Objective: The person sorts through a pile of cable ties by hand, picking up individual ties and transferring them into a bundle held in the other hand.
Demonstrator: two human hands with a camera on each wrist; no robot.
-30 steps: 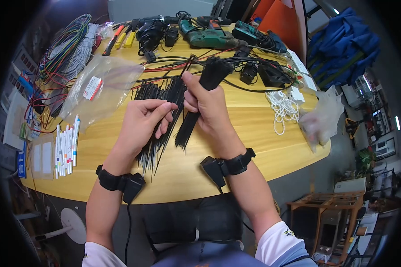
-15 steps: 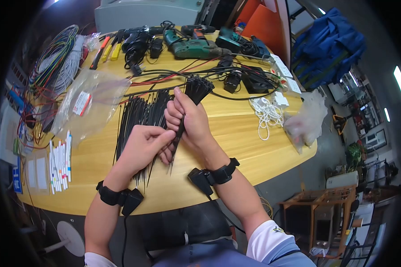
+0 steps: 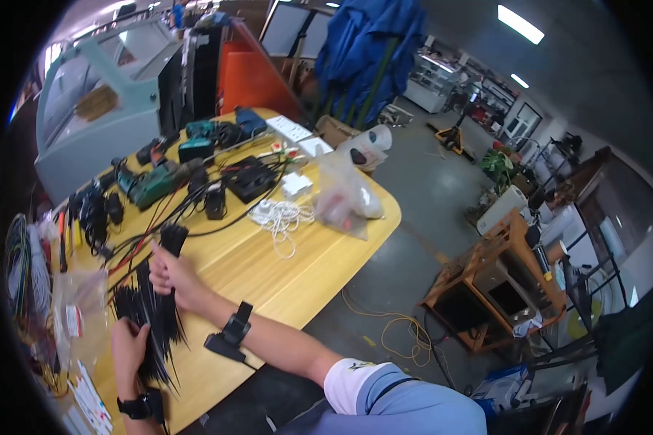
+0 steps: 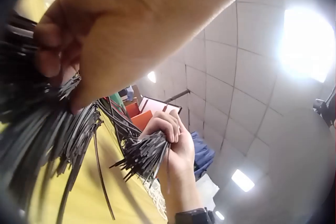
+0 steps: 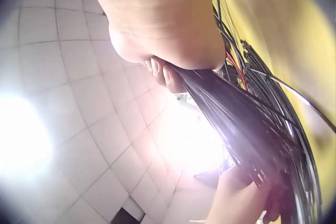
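Note:
My right hand (image 3: 178,283) grips a thick bundle of black cable ties (image 3: 173,238), whose heads stick up above the fist. In the left wrist view the loose ends of that bundle (image 4: 144,155) fan out below the right hand (image 4: 181,148). My left hand (image 3: 129,349) is at the near left side of a spread pile of black cable ties (image 3: 149,308), thumb and fingertips pinching some of them. The left wrist view has its curled fingers (image 4: 50,50) among the ties. In the right wrist view the bundle (image 5: 226,113) runs down towards the left hand (image 5: 239,198).
Behind the pile lie black and red cables, a green drill (image 3: 151,185) and a black adapter (image 3: 215,201). White cord (image 3: 283,221) and a plastic bag (image 3: 341,199) are at the right. Markers (image 3: 88,402) and a clear bag (image 3: 80,319) lie at the left.
The head view has swung to the right, so the table and both hands appear further left and more floor shows. My right hand still grips the bundle; the left stays at the pile, and the hands look further apart.

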